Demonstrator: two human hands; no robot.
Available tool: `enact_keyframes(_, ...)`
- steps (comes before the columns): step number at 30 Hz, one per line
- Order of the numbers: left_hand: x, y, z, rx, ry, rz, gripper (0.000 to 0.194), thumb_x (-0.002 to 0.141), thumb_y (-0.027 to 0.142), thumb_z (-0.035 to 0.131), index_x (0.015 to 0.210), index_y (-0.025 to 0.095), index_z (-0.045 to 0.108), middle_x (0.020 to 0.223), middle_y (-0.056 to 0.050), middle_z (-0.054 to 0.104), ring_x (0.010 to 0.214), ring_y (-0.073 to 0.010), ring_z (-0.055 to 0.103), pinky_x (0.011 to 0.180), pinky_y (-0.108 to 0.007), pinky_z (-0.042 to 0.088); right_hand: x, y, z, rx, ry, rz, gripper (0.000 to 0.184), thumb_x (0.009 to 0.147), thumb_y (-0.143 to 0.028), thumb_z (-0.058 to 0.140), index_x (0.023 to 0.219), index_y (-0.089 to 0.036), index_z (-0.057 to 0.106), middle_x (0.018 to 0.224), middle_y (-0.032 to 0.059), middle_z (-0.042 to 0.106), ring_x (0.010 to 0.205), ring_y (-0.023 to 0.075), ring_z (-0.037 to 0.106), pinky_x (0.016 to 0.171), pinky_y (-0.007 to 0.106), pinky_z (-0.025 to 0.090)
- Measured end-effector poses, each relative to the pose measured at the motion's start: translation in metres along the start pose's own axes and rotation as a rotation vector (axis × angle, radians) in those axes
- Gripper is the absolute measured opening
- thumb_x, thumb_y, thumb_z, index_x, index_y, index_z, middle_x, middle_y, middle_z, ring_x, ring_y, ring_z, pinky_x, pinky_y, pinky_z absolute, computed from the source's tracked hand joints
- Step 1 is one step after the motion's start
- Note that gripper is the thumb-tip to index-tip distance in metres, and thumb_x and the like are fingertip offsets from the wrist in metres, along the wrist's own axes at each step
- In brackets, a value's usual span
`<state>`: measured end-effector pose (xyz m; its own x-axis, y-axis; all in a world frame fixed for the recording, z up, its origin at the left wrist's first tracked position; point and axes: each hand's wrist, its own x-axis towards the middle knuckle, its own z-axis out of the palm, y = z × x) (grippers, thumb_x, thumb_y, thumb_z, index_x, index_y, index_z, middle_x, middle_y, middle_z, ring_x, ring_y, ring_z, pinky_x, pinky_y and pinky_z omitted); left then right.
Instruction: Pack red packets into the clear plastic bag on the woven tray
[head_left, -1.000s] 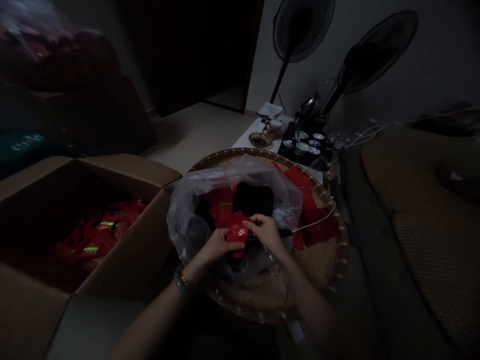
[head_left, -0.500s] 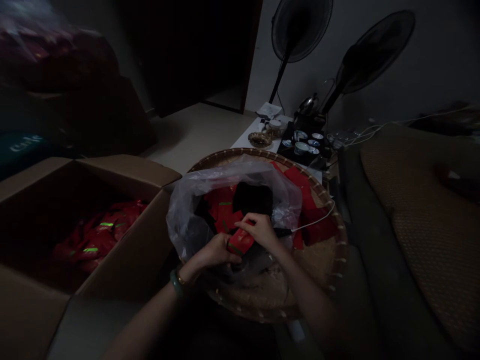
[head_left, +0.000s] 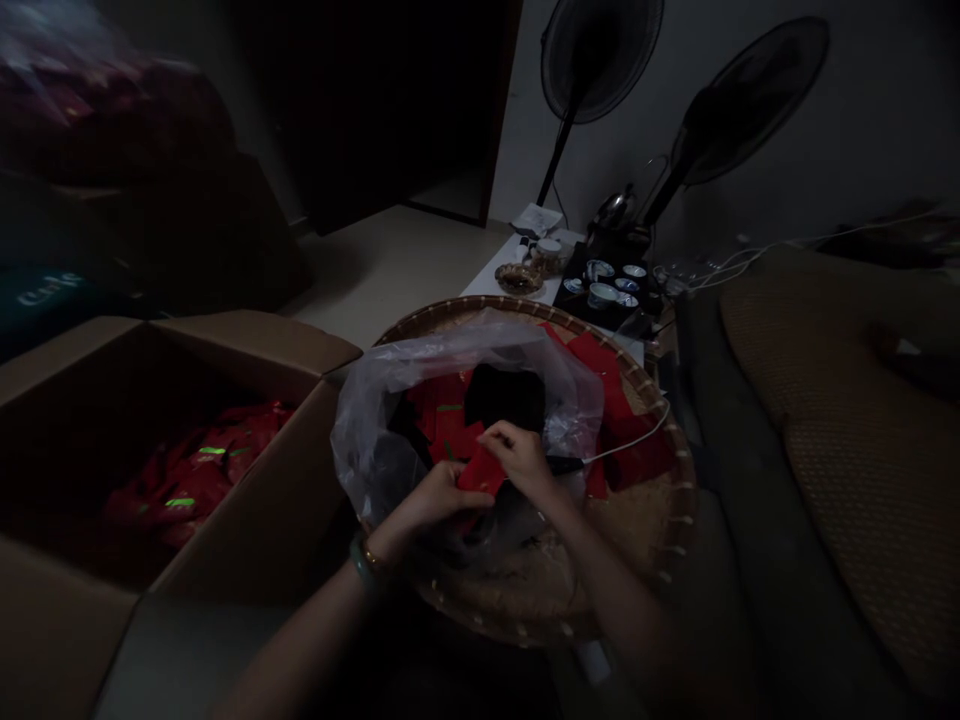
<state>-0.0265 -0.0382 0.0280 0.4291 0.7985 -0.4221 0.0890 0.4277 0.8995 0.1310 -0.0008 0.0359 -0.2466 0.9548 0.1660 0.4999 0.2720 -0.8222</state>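
In the dim head view, a small red packet [head_left: 480, 474] is pinched between my two hands. My left hand [head_left: 441, 494] has its thumb across the packet's lower part. Fingers of my right hand [head_left: 517, 456] close on its upper edge. Both hands are over a clear plastic bag [head_left: 360, 440] that lies open in a round woven tray [head_left: 679, 530]. Inside the bag are more red packets [head_left: 442, 395] with green-gold bands and a dark black item [head_left: 506, 395]. Beside my right hand lies a black handle [head_left: 565, 465] with a white cord.
A cardboard box [head_left: 247, 530] holding red packets stands left of the tray. Red pieces [head_left: 604, 375] lie along the tray's right side. Beyond it, a low table [head_left: 487, 275] carries cups and dishes, with two fans [head_left: 600, 60] behind. A cushioned seat [head_left: 847, 420] is at right.
The red packet has turned in my hands: its face with a band and print showed before, now a plain red side. My left hand has shifted slightly right.
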Motion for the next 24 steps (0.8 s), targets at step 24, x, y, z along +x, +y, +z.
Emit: enact_keyframes(24,0.006,0.003,0.005,-0.363,0.204,0.035,0.042,0.047,0.033,0.082,0.076,0.009,0.064,0.064,-0.003,0.066,0.052,-0.0118,0.059,0.052,-0.021,0.044,0.003,0.043,-0.085,-0.254,-0.194,-0.167,0.044,0.071,-0.029,0.063,0.113,-0.020,0.054,0.101,0.0068,0.055,0.094,0.0199,0.054,0.081,0.032,0.044)
